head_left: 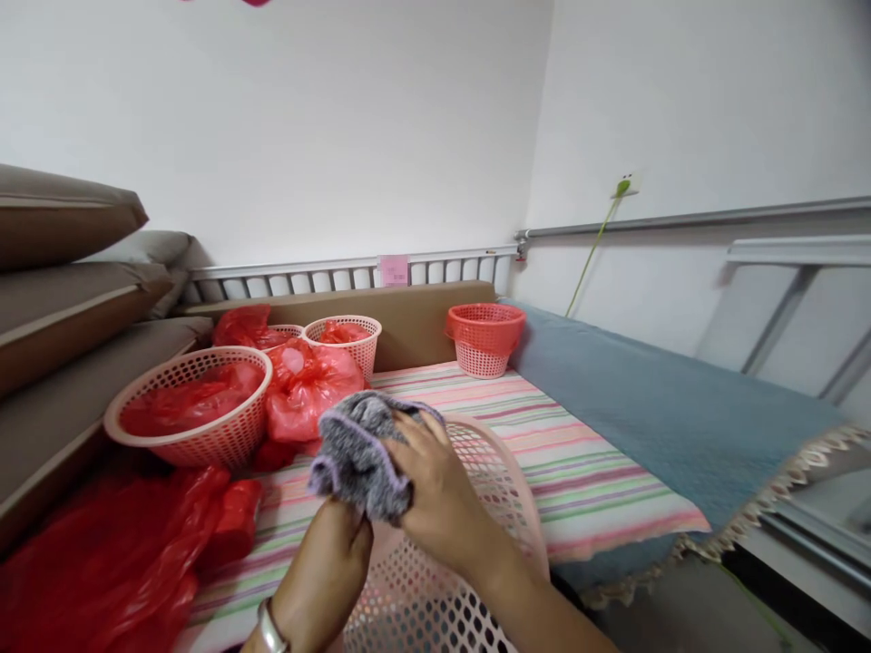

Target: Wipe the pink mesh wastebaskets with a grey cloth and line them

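Note:
Bunched up in front of me is a grey cloth [364,449] with a purple edge. My right hand [435,481] presses on its right side with fingers curled over it. From below, my left hand [333,549] grips the same cloth; its fingertips are hidden, and a silver bangle circles the wrist. Under both hands stands a large pale pink perforated basket [513,481], partly covered by my forearms.
Left are a pink basket [235,431] holding red plastic, a tied red bag [317,399], loose red bags [102,562] and stacked cushions [74,363]. A smaller basket [373,345] and a red-topped basket [482,358] stand behind on the striped cloth [599,490].

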`<state>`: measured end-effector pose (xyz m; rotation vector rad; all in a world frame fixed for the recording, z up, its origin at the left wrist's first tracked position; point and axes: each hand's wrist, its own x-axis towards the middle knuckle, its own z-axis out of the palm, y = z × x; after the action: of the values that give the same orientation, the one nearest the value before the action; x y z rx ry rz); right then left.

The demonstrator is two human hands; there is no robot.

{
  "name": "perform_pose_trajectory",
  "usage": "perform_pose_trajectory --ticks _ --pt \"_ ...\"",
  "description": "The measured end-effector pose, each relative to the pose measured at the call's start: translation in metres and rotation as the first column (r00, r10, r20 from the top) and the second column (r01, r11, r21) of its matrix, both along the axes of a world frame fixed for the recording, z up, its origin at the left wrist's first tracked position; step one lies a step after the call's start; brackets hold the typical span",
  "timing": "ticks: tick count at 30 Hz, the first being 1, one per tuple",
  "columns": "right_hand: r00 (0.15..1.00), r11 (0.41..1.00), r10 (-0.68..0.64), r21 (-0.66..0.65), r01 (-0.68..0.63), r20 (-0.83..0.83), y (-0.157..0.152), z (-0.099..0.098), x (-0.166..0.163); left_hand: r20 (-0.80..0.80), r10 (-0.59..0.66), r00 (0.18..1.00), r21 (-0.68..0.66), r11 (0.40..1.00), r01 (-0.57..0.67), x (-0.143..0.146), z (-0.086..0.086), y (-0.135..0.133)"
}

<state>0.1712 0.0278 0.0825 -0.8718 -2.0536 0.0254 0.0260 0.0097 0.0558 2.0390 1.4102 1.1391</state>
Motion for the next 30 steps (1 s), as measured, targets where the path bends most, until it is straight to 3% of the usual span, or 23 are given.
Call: perform_pose_trajectory --ticks 4,7,9,11,13,19,24,30 --pt "0.945 0.966 -0.239 -0.150 0.209 -0.222 0.035 -0.022 0.043 0.037 -0.025 0.999 -0.071 0.997 0.028 -0.006 -0.004 -0.004" --pt "0.819 0.833 -0.505 -0.403 0.380 -0.273 0.050 -0.056 0.077 0.109 0.010 0.994 -0.103 0.995 0.001 -0.018 -0.011 -0.006" --pt "0.760 0.780 -0.587 -0.445 0.440 -0.277 0.050 -0.075 0.091 0.152 0.015 0.988 -0.103 0.995 0.000 -0.023 -0.014 -0.008" --pt "0.740 0.783 -0.595 -0.435 0.445 -0.313 0.046 -0.083 0.095 0.180 0.012 0.984 -0.097 0.995 0.006 -0.026 -0.013 -0.012" --pt "0.736 0.799 -0.580 -0.419 0.431 -0.349 0.042 -0.077 0.092 0.198 0.016 0.980 -0.104 0.995 0.005 -0.029 -0.008 -0.018" --pt "0.787 0.863 -0.503 -0.263 0.432 -0.358 0.043 -0.033 0.070 0.219 0.073 0.973 -0.170 0.985 -0.036 -0.043 0.012 -0.022" --pt "0.886 0.926 -0.375 -0.153 0.345 -0.272 0.050 -0.033 0.056 0.179 -0.048 0.983 -0.166 0.983 0.079 -0.042 0.016 0.002" --pt "0.932 0.938 -0.346 -0.064 0.340 -0.112 0.046 -0.023 0.047 0.074 -0.049 0.996 -0.082 0.995 0.055 -0.019 0.012 0.014"
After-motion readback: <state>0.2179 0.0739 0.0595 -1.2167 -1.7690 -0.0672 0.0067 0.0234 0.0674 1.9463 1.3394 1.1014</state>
